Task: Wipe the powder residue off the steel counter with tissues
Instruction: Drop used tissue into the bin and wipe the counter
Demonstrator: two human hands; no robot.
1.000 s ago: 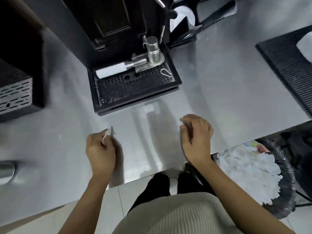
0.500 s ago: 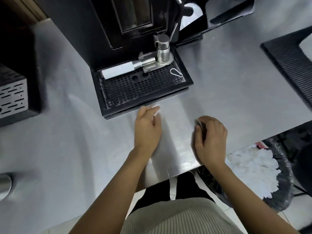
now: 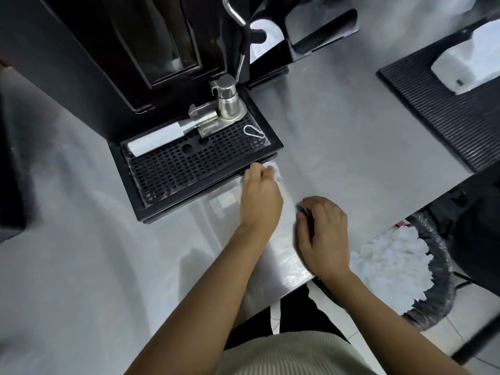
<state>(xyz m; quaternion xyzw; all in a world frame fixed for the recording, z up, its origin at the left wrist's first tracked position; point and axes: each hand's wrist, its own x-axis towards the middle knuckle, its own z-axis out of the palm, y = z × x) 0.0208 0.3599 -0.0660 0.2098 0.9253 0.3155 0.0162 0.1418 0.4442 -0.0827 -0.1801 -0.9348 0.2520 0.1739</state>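
My left hand [image 3: 259, 197] presses a white tissue [image 3: 273, 169] onto the steel counter [image 3: 338, 147], right at the front right corner of the black drip tray [image 3: 189, 169]. Only a small crumpled part of the tissue shows past my fingers. My right hand [image 3: 323, 236] rests curled on the counter near its front edge, a little to the right of the left hand. I cannot tell whether it holds anything. No powder stands out on the blurred steel.
A black coffee machine [image 3: 121, 50] stands behind the drip tray, with a steel portafilter [image 3: 189, 125] lying on the grate. A black ribbed mat [image 3: 443, 115] lies at the right. A bin with a black liner [image 3: 397, 269], full of white tissues, sits below the counter edge.
My left hand has swept the tissue from the left part of the counter rightwards and forwards to the drip tray's front corner. The right hand has stayed near the counter edge.
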